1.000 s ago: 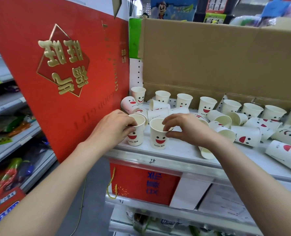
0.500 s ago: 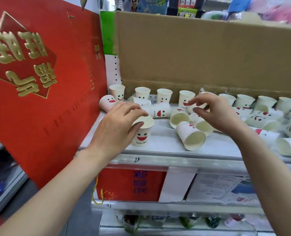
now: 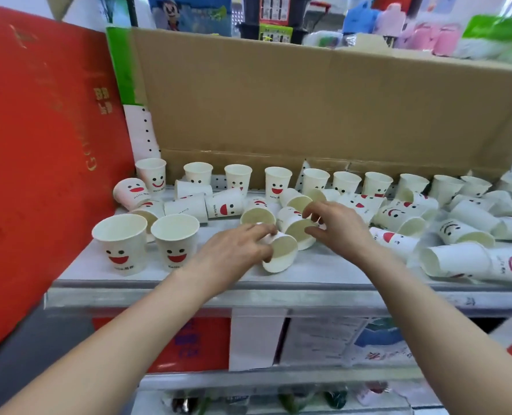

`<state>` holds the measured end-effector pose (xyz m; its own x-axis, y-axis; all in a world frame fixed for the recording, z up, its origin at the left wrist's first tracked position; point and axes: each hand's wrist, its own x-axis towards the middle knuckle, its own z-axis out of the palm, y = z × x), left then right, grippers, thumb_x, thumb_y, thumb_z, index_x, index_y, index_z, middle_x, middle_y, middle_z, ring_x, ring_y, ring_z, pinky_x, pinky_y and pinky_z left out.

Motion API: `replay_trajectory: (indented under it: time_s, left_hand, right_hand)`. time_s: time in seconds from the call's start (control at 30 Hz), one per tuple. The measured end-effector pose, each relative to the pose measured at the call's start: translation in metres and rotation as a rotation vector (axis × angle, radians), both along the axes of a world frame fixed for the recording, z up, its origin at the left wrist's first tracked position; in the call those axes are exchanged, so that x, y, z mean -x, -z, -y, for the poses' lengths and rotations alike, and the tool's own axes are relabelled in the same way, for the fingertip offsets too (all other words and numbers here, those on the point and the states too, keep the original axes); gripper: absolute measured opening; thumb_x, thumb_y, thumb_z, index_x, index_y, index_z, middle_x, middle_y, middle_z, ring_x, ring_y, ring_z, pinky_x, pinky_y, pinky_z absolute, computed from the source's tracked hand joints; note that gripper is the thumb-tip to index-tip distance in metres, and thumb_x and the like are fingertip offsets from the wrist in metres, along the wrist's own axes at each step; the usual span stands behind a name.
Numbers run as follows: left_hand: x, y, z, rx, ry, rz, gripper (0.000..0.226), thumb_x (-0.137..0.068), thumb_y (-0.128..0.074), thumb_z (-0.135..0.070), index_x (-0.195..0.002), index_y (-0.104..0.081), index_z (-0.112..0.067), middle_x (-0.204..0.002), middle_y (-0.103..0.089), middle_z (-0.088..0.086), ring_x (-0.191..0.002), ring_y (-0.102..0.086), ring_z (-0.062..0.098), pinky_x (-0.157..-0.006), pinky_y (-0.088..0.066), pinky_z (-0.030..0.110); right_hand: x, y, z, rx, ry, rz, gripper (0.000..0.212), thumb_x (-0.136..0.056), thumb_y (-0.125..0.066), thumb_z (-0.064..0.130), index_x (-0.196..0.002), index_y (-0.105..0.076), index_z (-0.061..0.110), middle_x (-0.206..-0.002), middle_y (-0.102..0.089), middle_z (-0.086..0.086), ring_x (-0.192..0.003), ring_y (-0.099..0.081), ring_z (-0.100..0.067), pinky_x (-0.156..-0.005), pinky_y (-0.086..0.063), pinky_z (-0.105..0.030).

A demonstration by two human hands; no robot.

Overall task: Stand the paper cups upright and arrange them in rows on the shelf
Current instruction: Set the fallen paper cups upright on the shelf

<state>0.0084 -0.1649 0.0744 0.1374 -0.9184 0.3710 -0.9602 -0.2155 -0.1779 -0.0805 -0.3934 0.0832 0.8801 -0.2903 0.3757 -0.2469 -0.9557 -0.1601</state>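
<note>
**A:** What have I got hold of?

**B:** Your left hand point(image 3: 234, 253) has its fingers curled over a tipped paper cup point(image 3: 281, 256) near the front of the shelf point(image 3: 189, 293). Your right hand point(image 3: 340, 226) pinches the rim of the neighbouring tipped cup point(image 3: 296, 232).

**A:** How do I right them cleanly?

**B:** Grip lightly, since thin walls likely dent. Swing each mouth upward, then set them beside the two upright cups point(image 3: 175, 244), smiles forward.

Left hand point(image 3: 234, 250) off upright cup point(image 3: 175, 242), now gripping toppled cup point(image 3: 280, 256); right hand point(image 3: 337, 224) onto neighbouring cup point(image 3: 296, 229).
</note>
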Motion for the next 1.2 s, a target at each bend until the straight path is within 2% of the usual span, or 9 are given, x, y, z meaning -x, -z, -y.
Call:
replay_trajectory:
  time_s: [0.1,0.23,0.4,0.57,0.7,0.77,0.87,1.0,1.2]
  left_hand:
    - [-0.001,-0.001,-0.004,0.162,-0.021,-0.077,0.018,-0.074,-0.079,-0.021,-0.085,-0.064,-0.022,-0.133,-0.052,0.001,-0.116,-0.052,0.025,-0.06,-0.055,0.04]
    - [0.005,-0.012,-0.016,0.335,-0.117,-0.136,0.01,-0.077,-0.078,-0.018,-0.083,-0.071,-0.016,-0.122,-0.062,0.003,-0.112,-0.055,0.025,-0.075,-0.054,0.04]
    - [0.013,-0.01,-0.024,0.34,-0.308,-0.218,0.008,-0.083,-0.071,-0.02,-0.091,-0.071,-0.019,-0.09,-0.071,0.0,-0.086,-0.064,0.025,-0.07,-0.053,0.045]
    - [0.022,-0.008,-0.023,0.32,-0.416,-0.246,0.016,-0.09,-0.061,-0.024,-0.103,-0.07,-0.022,-0.096,-0.071,0.002,-0.094,-0.062,0.025,-0.076,-0.05,0.044]
    - [0.023,-0.007,-0.023,0.255,-0.425,-0.209,0.026,-0.09,-0.058,-0.01,-0.11,-0.066,-0.023,-0.102,-0.068,0.002,-0.099,-0.06,0.025,-0.076,-0.051,0.044]
    - [0.021,-0.008,-0.023,0.246,-0.413,-0.205,0.039,-0.082,-0.055,0.001,-0.112,-0.065,-0.022,-0.106,-0.068,-0.001,-0.103,-0.058,0.022,-0.081,-0.05,0.038]
    - [0.024,-0.013,-0.018,0.288,-0.374,-0.215,0.036,-0.081,-0.055,-0.01,-0.114,-0.065,-0.018,-0.11,-0.067,-0.004,-0.109,-0.053,0.017,-0.089,-0.04,0.024]
    - [0.023,-0.017,-0.003,0.24,-0.408,-0.199,0.025,-0.088,-0.061,-0.035,-0.108,-0.068,-0.022,-0.099,-0.069,-0.005,-0.101,-0.052,0.017,-0.074,-0.034,0.022]
    - [0.021,-0.021,-0.014,0.198,-0.442,-0.192,0.018,-0.092,-0.058,-0.028,-0.103,-0.071,-0.021,-0.09,-0.069,0.002,-0.095,-0.057,0.023,-0.065,-0.037,0.031]
  right_hand:
    - [-0.007,0.001,0.008,0.036,-0.008,0.084,0.013,-0.09,-0.062,0.022,-0.103,-0.064,0.019,-0.091,-0.069,-0.001,-0.085,-0.062,-0.027,-0.067,-0.045,-0.034]
    - [-0.01,-0.019,0.021,0.002,-0.004,0.212,0.014,-0.09,-0.06,0.02,-0.1,-0.07,0.02,-0.09,-0.072,-0.001,-0.087,-0.062,-0.027,-0.068,-0.043,-0.032]
    - [-0.009,-0.04,0.016,-0.213,-0.202,-0.012,0.016,-0.089,-0.064,0.019,-0.101,-0.075,0.02,-0.09,-0.069,0.005,-0.08,-0.063,-0.016,-0.07,-0.047,-0.028]
    - [-0.01,-0.026,0.007,-0.246,-0.26,-0.077,0.021,-0.09,-0.064,0.023,-0.109,-0.072,0.026,-0.099,-0.071,0.001,-0.09,-0.062,-0.015,-0.085,-0.048,-0.032]
    - [0.005,-0.033,0.007,-0.172,-0.338,0.105,0.018,-0.093,-0.06,0.026,-0.105,-0.074,0.023,-0.102,-0.07,0.006,-0.091,-0.059,-0.013,-0.075,-0.041,-0.028]
    - [0.016,-0.036,0.003,-0.141,-0.425,0.109,0.021,-0.092,-0.06,0.039,-0.098,-0.075,0.027,-0.101,-0.069,0.01,-0.094,-0.056,-0.013,-0.076,-0.039,-0.028]
    - [0.026,-0.03,-0.005,-0.119,-0.484,-0.026,0.032,-0.079,-0.067,0.057,-0.097,-0.075,0.031,-0.104,-0.063,0.019,-0.103,-0.045,-0.004,-0.082,-0.036,-0.019]
    - [0.022,-0.01,-0.007,-0.028,-0.424,-0.036,0.025,-0.079,-0.076,0.039,-0.099,-0.074,0.023,-0.102,-0.065,0.013,-0.106,-0.045,-0.014,-0.085,-0.044,-0.031]
    - [0.021,-0.005,-0.014,-0.057,-0.413,-0.009,0.022,-0.082,-0.074,0.031,-0.102,-0.074,0.02,-0.1,-0.068,0.008,-0.104,-0.046,-0.017,-0.085,-0.046,-0.041]
